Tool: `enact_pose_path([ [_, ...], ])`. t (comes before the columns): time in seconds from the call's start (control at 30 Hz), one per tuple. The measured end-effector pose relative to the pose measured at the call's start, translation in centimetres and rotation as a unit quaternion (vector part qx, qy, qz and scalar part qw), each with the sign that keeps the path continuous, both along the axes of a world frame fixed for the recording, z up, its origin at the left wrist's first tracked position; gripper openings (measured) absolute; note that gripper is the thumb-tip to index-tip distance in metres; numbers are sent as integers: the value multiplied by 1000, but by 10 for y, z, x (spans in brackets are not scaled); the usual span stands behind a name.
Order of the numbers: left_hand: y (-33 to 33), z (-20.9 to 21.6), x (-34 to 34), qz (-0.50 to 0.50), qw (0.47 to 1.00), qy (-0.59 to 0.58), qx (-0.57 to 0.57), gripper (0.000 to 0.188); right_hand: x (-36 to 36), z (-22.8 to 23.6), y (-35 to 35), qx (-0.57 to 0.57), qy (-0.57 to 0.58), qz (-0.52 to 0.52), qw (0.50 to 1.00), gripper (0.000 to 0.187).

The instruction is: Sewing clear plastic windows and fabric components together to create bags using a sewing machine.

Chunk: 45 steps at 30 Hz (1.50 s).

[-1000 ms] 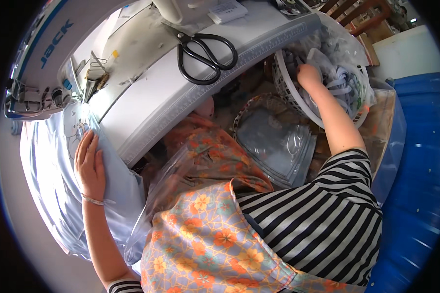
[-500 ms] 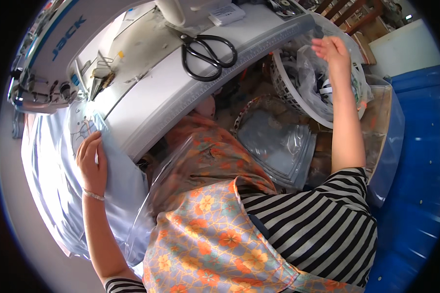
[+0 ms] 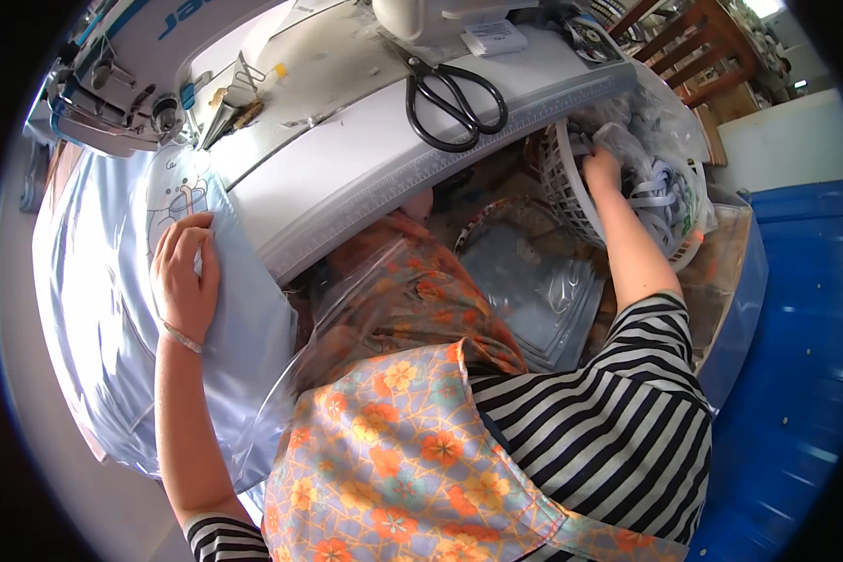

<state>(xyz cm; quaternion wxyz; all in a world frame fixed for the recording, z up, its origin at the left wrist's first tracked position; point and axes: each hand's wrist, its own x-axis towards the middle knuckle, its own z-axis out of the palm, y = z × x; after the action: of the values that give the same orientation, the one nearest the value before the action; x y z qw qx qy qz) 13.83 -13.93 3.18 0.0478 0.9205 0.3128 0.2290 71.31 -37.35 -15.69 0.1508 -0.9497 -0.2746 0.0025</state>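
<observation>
My left hand [image 3: 185, 281] lies on pale blue fabric [image 3: 244, 318], its fingers stretched loosely just below a line-drawn cartoon figure [image 3: 185, 199]. The fabric drapes off the left end of the sewing table, beside the needle area of the sewing machine [image 3: 112, 103]. Over at the right, my right hand [image 3: 603, 174] is down inside a white plastic basket [image 3: 571, 187]. Its fingers curl in among clear plastic and grey material, and their tips are hidden. Pale coiled strips [image 3: 660, 199] lie in the basket near that wrist.
Black-handled scissors [image 3: 454, 108] rest on the white sewing table [image 3: 347, 178], behind its ruler-marked front edge. A small white packet [image 3: 494, 38] lies farther back. Below stand a container of grey plastic-wrapped sheets [image 3: 525, 272] and a cardboard box [image 3: 726, 272]. A wooden chair [image 3: 693, 47] is at the far right.
My right hand has come down from above the basket into it. My left hand stays on the fabric. The whole view has shifted a little.
</observation>
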Motion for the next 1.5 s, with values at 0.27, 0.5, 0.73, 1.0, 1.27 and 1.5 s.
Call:
enact_pose_path([
  [0.27,7,1,0,-9,1000,0,-4,1,-3,71,-21,306,138,-34,941,28],
  [0.5,28,2,-18,-66,993,-74,-58,14,-180,218,81,491,187,253,812,29],
  [0.73,54,40,3,22,887,-279,-368,23,-391,175,231,256,171,649,696,24],
  [1.0,36,44,-20,56,880,-86,-464,18,-443,166,222,195,65,816,541,23],
  [1.27,44,35,-14,-21,951,-155,-267,18,-409,162,231,294,-2,669,683,33],
  [1.5,66,40,-6,-50,952,-120,-277,23,-421,162,271,226,67,752,616,30],
])
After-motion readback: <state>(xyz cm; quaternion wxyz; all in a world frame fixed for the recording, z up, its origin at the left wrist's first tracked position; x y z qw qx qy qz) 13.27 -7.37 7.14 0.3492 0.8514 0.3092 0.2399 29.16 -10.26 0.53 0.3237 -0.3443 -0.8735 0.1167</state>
